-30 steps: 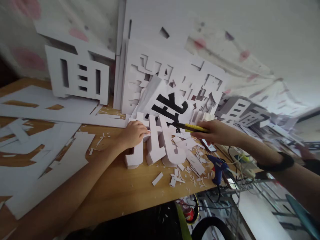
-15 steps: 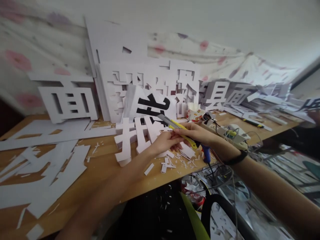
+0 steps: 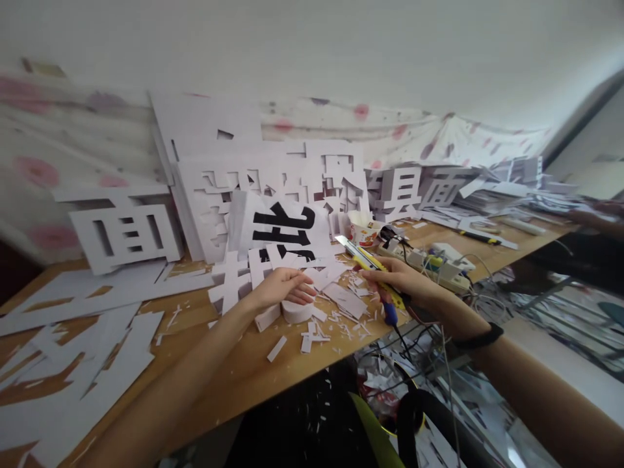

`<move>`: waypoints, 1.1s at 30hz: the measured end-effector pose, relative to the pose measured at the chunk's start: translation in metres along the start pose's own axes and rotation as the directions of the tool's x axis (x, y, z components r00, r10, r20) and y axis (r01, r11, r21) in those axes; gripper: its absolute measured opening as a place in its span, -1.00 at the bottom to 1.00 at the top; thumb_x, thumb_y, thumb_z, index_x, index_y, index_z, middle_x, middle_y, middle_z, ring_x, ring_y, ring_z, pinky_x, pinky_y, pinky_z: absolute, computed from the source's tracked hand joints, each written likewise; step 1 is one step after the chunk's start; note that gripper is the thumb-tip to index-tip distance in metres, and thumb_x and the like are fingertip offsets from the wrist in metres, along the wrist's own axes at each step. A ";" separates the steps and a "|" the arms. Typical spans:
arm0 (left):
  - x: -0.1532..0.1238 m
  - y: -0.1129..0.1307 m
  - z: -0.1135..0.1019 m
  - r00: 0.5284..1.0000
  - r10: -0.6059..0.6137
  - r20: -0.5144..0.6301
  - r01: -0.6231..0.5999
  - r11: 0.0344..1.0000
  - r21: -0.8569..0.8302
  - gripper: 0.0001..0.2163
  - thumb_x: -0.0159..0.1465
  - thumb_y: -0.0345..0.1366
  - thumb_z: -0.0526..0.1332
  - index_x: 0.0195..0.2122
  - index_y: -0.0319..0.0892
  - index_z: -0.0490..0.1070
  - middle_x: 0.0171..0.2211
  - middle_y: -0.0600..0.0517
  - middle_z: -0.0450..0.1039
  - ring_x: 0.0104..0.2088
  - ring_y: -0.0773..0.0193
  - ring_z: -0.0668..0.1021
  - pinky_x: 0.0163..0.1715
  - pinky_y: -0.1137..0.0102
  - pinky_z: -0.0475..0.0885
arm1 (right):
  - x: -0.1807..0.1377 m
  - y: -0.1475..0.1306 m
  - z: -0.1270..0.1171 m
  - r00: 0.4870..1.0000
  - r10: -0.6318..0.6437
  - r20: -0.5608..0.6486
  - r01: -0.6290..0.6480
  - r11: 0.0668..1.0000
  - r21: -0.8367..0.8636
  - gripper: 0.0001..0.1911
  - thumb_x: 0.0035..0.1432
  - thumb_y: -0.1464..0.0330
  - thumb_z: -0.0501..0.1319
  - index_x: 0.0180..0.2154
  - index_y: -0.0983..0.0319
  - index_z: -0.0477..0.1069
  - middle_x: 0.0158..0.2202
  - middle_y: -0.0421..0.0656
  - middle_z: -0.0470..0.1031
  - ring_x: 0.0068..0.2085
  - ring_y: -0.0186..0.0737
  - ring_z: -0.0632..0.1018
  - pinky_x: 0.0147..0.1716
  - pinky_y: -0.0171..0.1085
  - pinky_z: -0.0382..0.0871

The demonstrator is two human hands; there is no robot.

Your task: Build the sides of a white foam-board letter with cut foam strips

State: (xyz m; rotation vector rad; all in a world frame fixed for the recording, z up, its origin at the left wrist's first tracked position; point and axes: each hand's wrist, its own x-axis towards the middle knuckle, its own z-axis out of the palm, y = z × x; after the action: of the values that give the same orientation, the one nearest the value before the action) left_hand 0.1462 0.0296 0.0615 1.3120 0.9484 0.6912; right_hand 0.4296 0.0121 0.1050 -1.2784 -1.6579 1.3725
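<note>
My right hand (image 3: 397,281) is closed around a yellow utility knife (image 3: 366,259), its blade end pointing up and left. My left hand (image 3: 287,287) is empty, its fingers loosely stretched out above the white foam letter (image 3: 233,279) that lies on the table. Behind that letter leans a white sheet with thick black printed strokes (image 3: 285,224). Below my right hand is the blue handle of a corded tool (image 3: 390,314), possibly a glue gun. Small white offcuts (image 3: 312,338) are scattered in front of my left hand.
Cut white sheets (image 3: 112,364) cover the table's left side. A finished white character (image 3: 127,235) stands at the back left. A patterned paper cup (image 3: 363,229), a power strip (image 3: 451,276) and another cutter (image 3: 480,238) lie to the right. At far right another person's arm (image 3: 597,218) shows.
My hands have moved apart: the left has let go near the knife and drawn left, the right has gone right with the knife. The view has shifted slightly.
</note>
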 end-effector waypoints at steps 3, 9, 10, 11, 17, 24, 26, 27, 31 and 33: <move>0.003 0.007 -0.008 0.999 0.027 -0.022 -0.025 0.996 0.090 -0.80 0.29 -0.18 0.25 -0.30 -0.21 0.55 -0.26 -0.12 0.65 -0.36 0.25 0.66 -0.38 0.40 0.50 | -0.006 0.009 -0.003 0.997 -0.001 -0.082 0.020 0.972 0.233 -0.65 -0.07 0.24 0.48 -0.31 0.28 0.45 -0.65 -0.34 0.35 -0.65 -0.47 0.31 -0.71 -0.48 0.17; 0.009 0.022 0.006 0.990 0.114 -0.080 -0.113 0.993 0.014 -0.84 0.14 -0.19 0.39 -0.35 -0.17 0.59 -0.32 -0.07 0.65 -0.49 0.36 0.58 -0.52 0.47 0.40 | 0.013 0.017 0.039 0.997 -0.060 -0.042 0.073 0.829 0.554 -0.56 -0.18 0.47 0.44 -0.18 0.20 0.46 -0.29 -0.22 0.56 -0.56 -0.52 0.36 -0.63 -0.52 0.24; 0.008 0.026 0.010 0.989 0.121 -0.081 -0.124 0.992 -0.023 -0.83 0.11 -0.20 0.41 -0.36 -0.18 0.58 -0.34 -0.07 0.65 -0.50 0.37 0.56 -0.50 0.46 0.41 | 0.018 0.016 0.048 0.997 -0.071 -0.021 0.070 0.809 0.584 -0.50 -0.20 0.50 0.42 -0.13 0.18 0.46 -0.22 -0.18 0.57 -0.50 -0.49 0.42 -0.63 -0.52 0.23; 0.007 0.030 0.013 0.987 0.132 -0.089 -0.137 0.989 -0.055 -0.82 0.08 -0.20 0.44 -0.40 -0.20 0.57 -0.38 -0.06 0.64 -0.52 0.39 0.54 -0.49 0.46 0.41 | 0.023 0.015 0.056 0.997 -0.083 -0.002 0.067 0.789 0.610 -0.48 -0.20 0.51 0.39 -0.11 0.17 0.46 -0.17 -0.15 0.57 -0.44 -0.43 0.48 -0.64 -0.51 0.23; 0.000 0.038 0.012 0.929 0.220 -0.298 -0.274 0.949 -0.155 -0.56 0.01 0.01 0.45 -0.64 -0.20 0.30 -0.71 0.13 0.36 -0.71 0.50 0.34 -0.66 0.52 0.25 | 0.030 0.008 0.070 0.984 -0.157 0.087 0.047 0.695 0.717 -0.71 -0.17 0.48 0.35 -0.29 0.23 0.48 -0.38 -0.17 0.56 -0.47 -0.39 0.49 -0.71 -0.53 0.16; 0.011 0.009 0.040 0.935 0.285 0.210 -0.252 0.952 -0.174 -0.62 0.03 -0.19 0.49 -0.14 -0.18 0.55 -0.24 -0.04 0.60 -0.17 0.20 0.61 -0.05 0.26 0.47 | 0.015 0.011 0.067 0.961 -0.186 0.206 -0.044 0.631 0.774 -0.61 -0.21 0.49 0.30 -0.21 0.24 0.52 -0.33 -0.09 0.62 -0.53 -0.40 0.44 -0.75 -0.54 0.11; 0.017 0.000 0.049 0.926 0.313 0.212 -0.288 0.947 -0.142 -0.63 -0.01 -0.22 0.51 -0.17 -0.17 0.57 -0.25 -0.02 0.61 -0.16 0.18 0.61 -0.02 0.21 0.46 | 0.012 0.012 0.067 0.960 -0.176 0.217 -0.063 0.621 0.782 -0.56 -0.15 0.48 0.28 -0.12 0.24 0.50 -0.23 -0.03 0.62 -0.50 -0.40 0.46 -0.73 -0.56 0.13; 0.020 -0.003 0.053 0.931 0.308 0.194 -0.288 0.950 -0.123 -0.66 -0.01 -0.22 0.50 -0.20 -0.17 0.58 -0.26 -0.02 0.61 -0.18 0.17 0.62 -0.03 0.20 0.47 | 0.010 0.012 0.066 0.959 -0.170 0.225 -0.078 0.607 0.791 -0.53 -0.12 0.47 0.27 -0.07 0.24 0.48 -0.17 0.00 0.61 -0.48 -0.40 0.47 -0.72 -0.57 0.14; 0.024 -0.007 0.054 0.953 0.246 0.177 -0.231 0.968 -0.101 -0.71 0.09 -0.16 0.44 -0.20 -0.18 0.61 -0.25 -0.07 0.63 -0.24 0.18 0.64 -0.10 0.21 0.52 | 0.006 0.011 0.060 0.944 -0.135 0.301 -0.193 0.515 0.835 -0.50 0.01 0.34 0.25 0.04 0.23 0.41 -0.01 0.07 0.55 -0.51 -0.45 0.43 -0.71 -0.59 0.18; 0.023 -0.006 0.051 0.958 0.225 0.177 -0.209 0.973 -0.102 -0.74 0.16 -0.18 0.38 -0.15 -0.15 0.61 -0.27 -0.07 0.64 -0.27 0.22 0.65 -0.11 0.25 0.52 | 0.006 0.010 0.057 0.941 -0.101 0.324 -0.233 0.501 0.834 -0.54 0.08 0.30 0.22 0.05 0.22 0.40 -0.03 0.05 0.56 -0.54 -0.47 0.40 -0.71 -0.58 0.19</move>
State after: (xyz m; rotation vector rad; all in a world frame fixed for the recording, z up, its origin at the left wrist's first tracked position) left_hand 0.2015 0.0236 0.0511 1.3937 0.6227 0.7518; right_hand 0.3798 -0.0026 0.0795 -0.4924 -0.7876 2.1660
